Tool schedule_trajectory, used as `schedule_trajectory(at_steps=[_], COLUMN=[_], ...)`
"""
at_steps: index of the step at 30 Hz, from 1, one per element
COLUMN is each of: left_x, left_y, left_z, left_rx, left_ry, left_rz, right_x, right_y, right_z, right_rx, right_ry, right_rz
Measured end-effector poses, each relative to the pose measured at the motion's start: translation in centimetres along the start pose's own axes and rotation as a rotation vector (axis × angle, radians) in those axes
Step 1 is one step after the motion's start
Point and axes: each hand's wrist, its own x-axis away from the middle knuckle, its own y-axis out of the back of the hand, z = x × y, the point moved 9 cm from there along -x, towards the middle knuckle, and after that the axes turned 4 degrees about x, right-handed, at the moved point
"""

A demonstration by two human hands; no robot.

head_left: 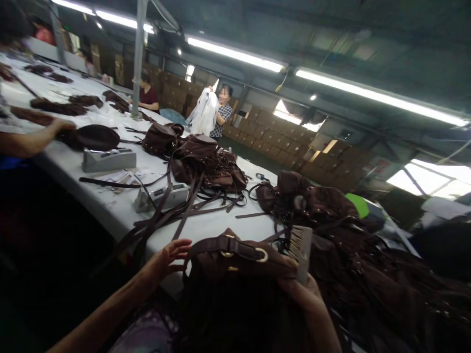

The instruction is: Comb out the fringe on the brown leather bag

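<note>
A dark brown bag (235, 284) is upright in front of me, with a buckled strap (243, 246) and gold-coloured metal rings across its top. My left hand (172, 256) is beside the bag's upper left edge, fingers stretched out and apart; I cannot tell whether the fingertips touch it. My right hand (301, 289) is closed at the bag's right side. It grips a brush (301, 250) with pale bristles, held upright, and its thumb lies against the bag. The lower part of the bag is in deep shadow.
A white table (206, 223) carries piles of brown bags (209, 162) with trailing straps. Two grey tape dispensers (109, 160) stand near its edge. More bags (386, 274) are heaped at right. A co-worker's arm (33, 139) reaches in from the left, beside a metal post (139, 59).
</note>
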Motion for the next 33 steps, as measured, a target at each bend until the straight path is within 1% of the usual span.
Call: schedule_trajectory(at_steps=[1,3,5,6,8,10,11,13,14,16,18,19,20,22,24,26,28,30,31,32,33], left_x=[1.4,4.3,7.1,8.4,11.3,13.9,15.0,16.7,17.4,18.6,19.3,19.4,19.3,18.4,17.1,15.8,14.7,14.5,14.7,15.2,16.0], left_y=[-0.1,0.3,1.7,2.9,5.7,7.6,7.9,8.1,8.2,8.8,9.7,10.0,10.1,9.7,8.8,7.5,5.6,3.6,3.2,3.3,3.9], left_z=[-0.8,-2.2,-3.3,-3.9,-5.4,-7.1,-7.8,-8.7,-9.1,-9.6,-9.5,-9.1,-8.7,-8.2,-8.2,-8.5,-8.3,-7.7,-7.5,-7.6,-8.0], left_rx=[-0.089,-0.304,-0.466,-0.5,-0.511,-0.528,-0.54,-0.543,-0.527,-0.438,-0.275,-0.194,-0.13,-0.083,-0.073,-0.03,0.008,0.024,0.031,0.036,0.037], left_ry=[-0.015,-0.042,-0.053,-0.053,-0.052,-0.044,-0.025,0.026,0.041,0.042,0.02,0.032,0.055,0.11,0.143,0.153,0.219,0.32,0.357,0.372,0.368], left_rz=[0.016,0.009,-0.038,-0.094,-0.236,-0.311,-0.307,-0.274,-0.28,-0.356,-0.444,-0.46,-0.457,-0.395,-0.327,-0.272,-0.187,-0.106,-0.112,-0.166,-0.268], right_x=[-0.7,-2.0,-3.2,-3.8,-4.9,-5.8,-6.0,-6.3,-6.3,-6.2,-5.9,-5.8,-5.6,-5.4,-5.5,-5.6,-5.6,-5.9,-6.3,-6.8,-7.5], right_y=[-1.5,-4.5,-6.7,-7.5,-8.8,-10.3,-11.3,-13.4,-14.4,-16.1,-17.4,-17.9,-18.3,-18.5,-18.3,-18.2,-18.3,-18.5,-18.4,-18.1,-17.6], right_z=[-1.1,-3.2,-5.4,-6.6,-9.1,-11.3,-12.3,-13.9,-14.5,-15.1,-15.1,-15.0,-14.8,-14.5,-14.2,-14.0,-14.1,-14.5,-14.8,-15.1,-15.6], right_rx=[-0.03,-0.065,-0.072,-0.071,-0.041,0.01,0.031,0.043,0.037,0.029,0.049,0.071,0.099,0.156,0.188,0.197,0.213,0.264,0.308,0.36,0.414], right_ry=[-0.035,-0.1,-0.168,-0.208,-0.27,-0.291,-0.296,-0.304,-0.312,-0.326,-0.326,-0.32,-0.309,-0.284,-0.261,-0.235,-0.202,-0.139,-0.092,-0.046,-0.013], right_rz=[0.028,0.097,0.163,0.193,0.246,0.314,0.363,0.464,0.503,0.564,0.638,0.681,0.719,0.767,0.78,0.796,0.832,0.841,0.815,0.766,0.694])
